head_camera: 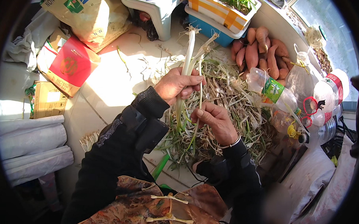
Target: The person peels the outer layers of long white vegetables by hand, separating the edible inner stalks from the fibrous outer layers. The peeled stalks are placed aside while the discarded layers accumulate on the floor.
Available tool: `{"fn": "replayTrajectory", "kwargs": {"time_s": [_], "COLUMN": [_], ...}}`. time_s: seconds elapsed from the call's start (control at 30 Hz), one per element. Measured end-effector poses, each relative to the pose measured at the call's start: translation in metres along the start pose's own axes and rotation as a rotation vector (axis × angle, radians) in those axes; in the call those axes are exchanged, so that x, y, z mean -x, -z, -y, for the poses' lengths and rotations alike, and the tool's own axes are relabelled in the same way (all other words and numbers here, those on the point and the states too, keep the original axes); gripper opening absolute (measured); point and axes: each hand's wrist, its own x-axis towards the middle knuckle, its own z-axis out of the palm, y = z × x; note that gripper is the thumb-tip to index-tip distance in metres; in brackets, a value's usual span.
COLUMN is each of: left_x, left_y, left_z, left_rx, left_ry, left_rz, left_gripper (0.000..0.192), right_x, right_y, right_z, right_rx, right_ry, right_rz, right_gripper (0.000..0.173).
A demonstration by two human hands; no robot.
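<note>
My left hand (178,86) grips a few long scallions (189,50), their white stalks and stringy roots pointing away from me. One thinner scallion stalk (201,92) runs from the left fingers down to my right hand (216,120), which pinches it between thumb and fingertips. The green leaf ends hang below both hands. Beneath them spreads a broad heap of scallion trimmings (235,114), dry brown leaves mixed with green ones. A bunch of cleaned scallions (90,140) lies on the tiled floor, partly hidden behind my left forearm.
Sweet potatoes (260,52) are piled beyond the heap, beside a blue tub (220,39). Plastic bottles (275,90) crowd the right side. At the far left stand a red paper bag (73,65), a cardboard box (51,98) and a large sack (93,23). A white plastic stool (162,18) stands ahead.
</note>
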Motion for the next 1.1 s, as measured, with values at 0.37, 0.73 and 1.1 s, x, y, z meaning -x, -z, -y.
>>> {"fn": "replayTrajectory", "kwargs": {"time_s": [0.37, 0.73, 1.1], "left_x": [0.002, 0.007, 0.007], "left_y": [0.005, -0.021, -0.018], "left_z": [0.004, 0.036, 0.033], "left_rx": [-0.026, -0.125, -0.299], "left_ry": [-0.002, 0.214, 0.148], "left_rz": [0.024, 0.156, 0.082], "left_gripper": [0.018, 0.013, 0.011], "right_x": [0.004, -0.004, 0.005], "right_y": [0.01, 0.026, 0.042], "right_z": [-0.005, 0.001, 0.006], "right_rx": [0.716, -0.076, -0.141], "right_ry": [-0.013, 0.148, 0.102], "right_rz": [-0.189, -0.449, -0.39], "right_gripper": [0.015, 0.017, 0.023]}}
